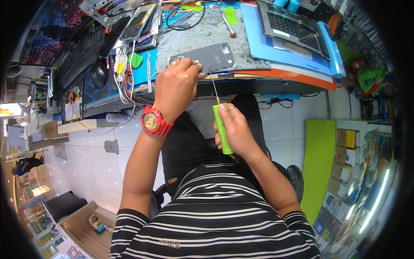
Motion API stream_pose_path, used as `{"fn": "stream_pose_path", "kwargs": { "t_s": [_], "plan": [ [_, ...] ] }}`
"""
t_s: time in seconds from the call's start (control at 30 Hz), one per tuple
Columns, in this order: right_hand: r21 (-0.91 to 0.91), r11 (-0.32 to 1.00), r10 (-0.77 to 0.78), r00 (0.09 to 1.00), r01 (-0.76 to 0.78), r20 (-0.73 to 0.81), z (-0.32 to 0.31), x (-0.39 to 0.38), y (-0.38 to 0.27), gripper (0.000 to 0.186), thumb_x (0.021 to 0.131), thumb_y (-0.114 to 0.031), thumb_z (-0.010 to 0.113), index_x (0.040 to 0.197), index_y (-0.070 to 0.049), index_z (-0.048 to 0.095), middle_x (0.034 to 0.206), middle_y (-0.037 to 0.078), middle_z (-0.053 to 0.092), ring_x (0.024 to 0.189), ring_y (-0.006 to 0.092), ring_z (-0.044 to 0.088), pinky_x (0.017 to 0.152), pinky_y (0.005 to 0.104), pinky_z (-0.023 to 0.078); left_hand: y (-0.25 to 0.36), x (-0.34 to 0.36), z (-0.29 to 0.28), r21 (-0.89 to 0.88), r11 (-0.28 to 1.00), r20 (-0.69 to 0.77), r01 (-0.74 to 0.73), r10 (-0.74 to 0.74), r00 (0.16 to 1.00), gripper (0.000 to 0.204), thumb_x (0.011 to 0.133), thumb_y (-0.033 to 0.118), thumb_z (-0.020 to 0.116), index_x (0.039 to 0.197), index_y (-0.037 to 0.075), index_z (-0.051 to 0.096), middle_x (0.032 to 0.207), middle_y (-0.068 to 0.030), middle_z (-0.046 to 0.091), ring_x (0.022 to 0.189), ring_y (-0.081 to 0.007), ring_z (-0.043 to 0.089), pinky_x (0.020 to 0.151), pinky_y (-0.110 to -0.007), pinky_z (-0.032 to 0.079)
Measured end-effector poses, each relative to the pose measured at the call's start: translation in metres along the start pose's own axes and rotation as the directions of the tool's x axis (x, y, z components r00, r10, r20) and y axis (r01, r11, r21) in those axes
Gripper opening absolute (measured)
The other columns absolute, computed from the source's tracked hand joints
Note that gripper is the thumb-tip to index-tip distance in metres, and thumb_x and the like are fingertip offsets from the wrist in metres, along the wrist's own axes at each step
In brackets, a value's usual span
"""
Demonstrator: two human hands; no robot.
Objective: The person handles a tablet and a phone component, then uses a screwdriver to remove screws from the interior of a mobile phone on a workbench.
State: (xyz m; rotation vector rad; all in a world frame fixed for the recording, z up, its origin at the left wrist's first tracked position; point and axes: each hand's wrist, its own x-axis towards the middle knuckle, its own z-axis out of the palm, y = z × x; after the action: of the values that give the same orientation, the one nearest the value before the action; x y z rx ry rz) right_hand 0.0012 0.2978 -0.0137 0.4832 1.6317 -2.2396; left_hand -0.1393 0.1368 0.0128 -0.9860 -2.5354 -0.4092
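Note:
A flat dark grey phone-shaped panel [215, 58] lies on the grey mat near the bench's front edge. My left hand [177, 84], with a red watch on its wrist, rests on the panel's left end. Its fingers are curled together there, and whatever they hold is hidden. In my right hand [235, 129] is a green-handled tool [221, 131] with a brass collar and a long thin metal shaft. The fingers wrap round the handle below the bench edge. The shaft points up and its tip is close to the panel's lower edge; whether it touches I cannot tell.
A worn grey mat [254, 64] covers the bench middle. Behind the panel lie a red-ended screwdriver [228, 23] and a black cable. An open laptop part [293, 28] rests on a blue mat at right. White cables [129, 82], a black mouse [99, 76] and a keyboard crowd the left.

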Motion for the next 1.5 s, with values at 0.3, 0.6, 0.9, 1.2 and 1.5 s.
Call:
{"fn": "stream_pose_path", "kwargs": {
  "t_s": [0.3,0.6,0.9,1.2,1.5],
  "plan": [
    [-0.012,1.0,0.022,0.999,-0.022,0.032,0.003,-0.002,-0.002,0.042,0.114,-0.046,0.048,0.116,-0.004,0.052,0.081,0.006,0.058,0.05,0.0126,0.06,0.045,0.029,0.051,0.001,0.0,-0.001,0.005,1.0,0.015,0.015,-0.015,1.0,0.015,0.091,0.017,0.078,0.103,0.009,0.08,0.102,-0.0037,0.076,0.088,-0.03,0.074,0.078,-0.04,0.06],
    [-0.01,1.0,0.002,1.0,-0.002,0.021,-0.002,0.0,0.002,0.041,0.114,-0.047,0.046,0.117,-0.006,0.051,0.081,0.007,0.059,0.051,0.0135,0.059,0.046,0.0299,0.052,0.001,0.0,0.0,-0.001,1.0,0.012,0.011,-0.011,1.0,0.015,0.091,0.017,0.078,0.103,0.009,0.08,0.102,-0.0042,0.076,0.088,-0.0301,0.074,0.076,-0.04,0.06],
    [0.005,1.0,-0.01,1.0,0.01,0.009,-0.003,-0.001,0.001,0.041,0.114,-0.047,0.046,0.115,-0.006,0.05,0.081,0.007,0.059,0.051,0.0133,0.059,0.046,0.0297,0.052,0.001,0.0,-0.001,0.001,1.0,0.006,0.01,-0.01,1.0,0.015,0.091,0.016,0.077,0.104,0.009,0.08,0.1,-0.0048,0.075,0.085,-0.0308,0.074,0.074,-0.04,0.06],
    [0.028,1.0,-0.01,0.999,0.011,-0.031,-0.008,-0.003,-0.003,0.045,0.113,-0.049,0.048,0.117,-0.004,0.053,0.082,0.006,0.058,0.052,0.0124,0.06,0.046,0.029,0.051,0.001,0.0,-0.002,-0.013,1.0,0.006,0.007,-0.007,1.0,0.015,0.091,0.015,0.077,0.104,0.01,0.079,0.1,-0.0047,0.075,0.086,-0.0306,0.073,0.075,-0.04,0.059],
    [-0.009,1.0,-0.023,1.0,0.023,-0.017,-0.003,-0.001,0.003,0.045,0.113,-0.047,0.049,0.117,-0.002,0.053,0.082,0.006,0.058,0.052,0.0122,0.06,0.046,0.0284,0.051,0.003,0.001,-0.002,0.01,1.0,0.017,0.012,-0.012,1.0,0.014,0.091,0.016,0.078,0.104,0.009,0.079,0.102,-0.0043,0.075,0.087,-0.0306,0.073,0.076,-0.04,0.06]
  ]
}}
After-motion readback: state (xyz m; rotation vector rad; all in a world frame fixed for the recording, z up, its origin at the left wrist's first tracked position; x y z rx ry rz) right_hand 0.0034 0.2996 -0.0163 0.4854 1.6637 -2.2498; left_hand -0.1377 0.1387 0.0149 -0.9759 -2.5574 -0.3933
